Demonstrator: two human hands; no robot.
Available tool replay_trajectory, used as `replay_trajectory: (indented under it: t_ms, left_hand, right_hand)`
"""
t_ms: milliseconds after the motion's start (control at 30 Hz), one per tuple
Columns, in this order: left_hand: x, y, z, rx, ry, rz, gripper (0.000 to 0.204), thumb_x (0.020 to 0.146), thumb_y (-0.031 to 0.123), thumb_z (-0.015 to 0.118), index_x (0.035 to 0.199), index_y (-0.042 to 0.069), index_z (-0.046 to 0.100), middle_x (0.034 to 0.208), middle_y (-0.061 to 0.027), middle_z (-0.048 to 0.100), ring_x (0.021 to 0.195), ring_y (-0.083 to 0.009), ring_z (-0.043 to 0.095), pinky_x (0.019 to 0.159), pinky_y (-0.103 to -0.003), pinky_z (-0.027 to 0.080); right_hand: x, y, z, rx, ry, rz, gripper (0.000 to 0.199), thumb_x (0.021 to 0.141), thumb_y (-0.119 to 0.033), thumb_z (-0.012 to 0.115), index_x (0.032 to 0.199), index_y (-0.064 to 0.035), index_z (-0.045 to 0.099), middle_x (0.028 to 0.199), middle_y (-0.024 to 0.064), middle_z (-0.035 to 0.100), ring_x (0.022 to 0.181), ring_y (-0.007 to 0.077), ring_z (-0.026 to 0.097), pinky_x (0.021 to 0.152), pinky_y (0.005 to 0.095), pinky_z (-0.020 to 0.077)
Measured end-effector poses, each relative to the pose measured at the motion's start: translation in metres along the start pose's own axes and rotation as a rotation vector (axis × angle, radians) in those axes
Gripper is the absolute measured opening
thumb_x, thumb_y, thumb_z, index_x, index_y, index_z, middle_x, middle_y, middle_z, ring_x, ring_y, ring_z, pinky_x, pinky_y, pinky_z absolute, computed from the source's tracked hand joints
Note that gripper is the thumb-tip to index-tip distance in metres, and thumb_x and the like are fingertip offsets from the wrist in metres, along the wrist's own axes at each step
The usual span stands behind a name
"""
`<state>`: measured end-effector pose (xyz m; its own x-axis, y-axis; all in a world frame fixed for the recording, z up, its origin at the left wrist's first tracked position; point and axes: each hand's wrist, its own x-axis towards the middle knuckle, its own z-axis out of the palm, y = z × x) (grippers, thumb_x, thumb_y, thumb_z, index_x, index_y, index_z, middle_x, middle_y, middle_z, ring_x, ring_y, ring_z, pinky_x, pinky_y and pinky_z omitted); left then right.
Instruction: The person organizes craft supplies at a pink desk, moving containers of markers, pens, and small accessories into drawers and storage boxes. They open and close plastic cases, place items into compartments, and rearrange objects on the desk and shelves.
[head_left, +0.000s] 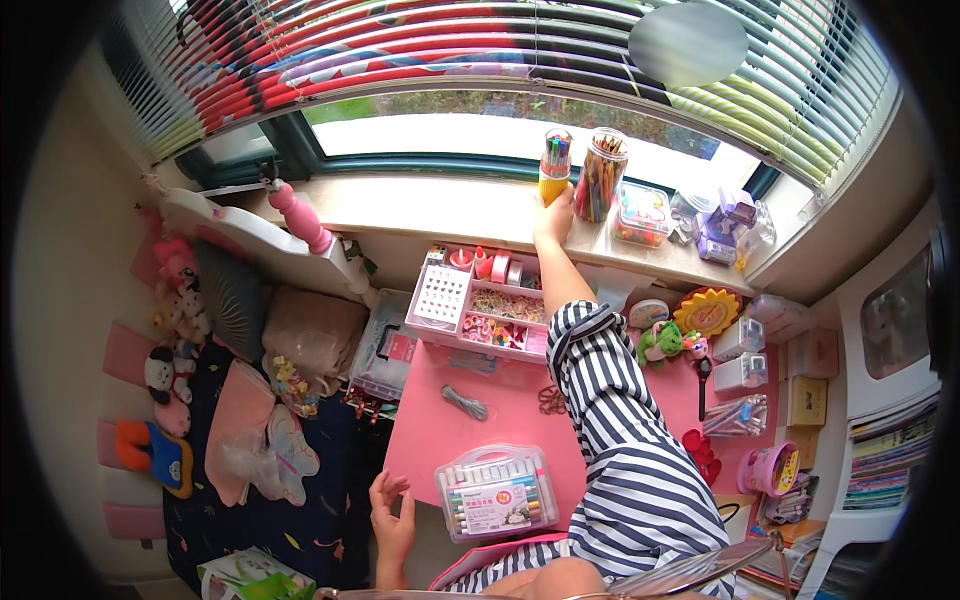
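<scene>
My right arm, in a striped sleeve, stretches across the pink desk (420,440) to the windowsill (400,210). There my right hand (553,217) is closed round the yellow lower part of a clear tube of coloured pens (555,180), which stands upright. Just right of it is a tall jar of coloured pencils (601,178). My left hand (393,510) hovers by the desk's front left edge, fingers apart and slightly curled, holding nothing. Nearest to it lies a clear carry case of markers (495,493). Farther back on the desk rests a bundled grey cord (464,403).
A compartmented organizer (480,305) with small craft pieces stands at the desk's back. A lidded clear box (642,213) and purple items (720,230) sit farther right on the sill. Small boxes (740,355) and a pink bucket (768,468) line the right side. Blinds (480,50) hang above.
</scene>
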<state>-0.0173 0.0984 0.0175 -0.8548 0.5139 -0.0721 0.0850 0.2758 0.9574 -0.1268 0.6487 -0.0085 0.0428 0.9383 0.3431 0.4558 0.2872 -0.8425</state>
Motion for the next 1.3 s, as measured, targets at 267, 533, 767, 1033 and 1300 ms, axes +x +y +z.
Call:
replay_trajectory:
  t_ms: [267,533,767,1033,1300]
  left_hand:
    - [0.003,-0.011,-0.004,0.027,-0.047,0.014,0.047,0.086,-0.001,0.058,0.13,0.003,0.043,0.107,-0.0119,0.061,0.098,-0.0195,0.061,0.089,-0.032,0.046]
    - [0.001,0.001,-0.003,0.069,-0.068,0.025,0.046,0.086,-0.001,0.058,0.13,0.003,0.044,0.107,-0.0116,0.061,0.097,-0.0194,0.061,0.088,-0.031,0.047]
    - [-0.012,0.003,-0.003,0.085,-0.031,0.012,0.045,0.086,-0.001,0.058,0.129,0.003,0.045,0.107,-0.012,0.062,0.099,-0.0198,0.062,0.089,-0.031,0.047]
    - [0.0,0.022,-0.004,0.125,-0.131,0.136,0.041,0.087,0.004,0.059,0.126,0.002,0.049,0.107,-0.0129,0.064,0.101,-0.0202,0.062,0.087,-0.03,0.047]
    - [0.017,0.071,0.05,0.06,-0.378,0.367,0.035,0.088,0.001,0.058,0.123,0.0,0.052,0.108,-0.0123,0.063,0.103,-0.0186,0.06,0.09,-0.029,0.046]
  right_hand:
    - [-0.047,0.001,-0.018,-0.021,-0.241,-0.224,0.063,0.075,-0.021,0.068,0.131,-0.0067,0.045,0.145,0.0277,0.021,0.133,0.0424,0.026,0.11,0.0469,0.0231]
    - [-0.02,0.007,0.001,-0.38,-0.297,-0.125,0.069,0.081,-0.042,0.057,0.143,-0.0175,0.038,0.15,0.0312,0.007,0.138,0.043,0.014,0.114,0.0453,0.0147]
    - [-0.019,0.008,-0.012,-0.425,-0.366,-0.099,0.072,0.081,-0.04,0.057,0.143,-0.0111,0.035,0.15,0.0297,0.006,0.139,0.0404,0.013,0.115,0.0419,0.0128]
    - [-0.123,-0.153,-0.28,1.036,-1.295,-0.466,0.013,0.091,-0.006,0.055,0.092,0.0025,0.064,0.097,0.0134,0.066,0.091,0.0218,0.063,0.082,0.0366,0.0509]
    - [-0.139,-0.211,-0.475,1.543,-1.635,-0.892,0.021,0.091,-0.002,0.05,0.078,0.0033,0.066,0.09,0.0226,0.066,0.086,0.0317,0.066,0.079,0.042,0.0543]
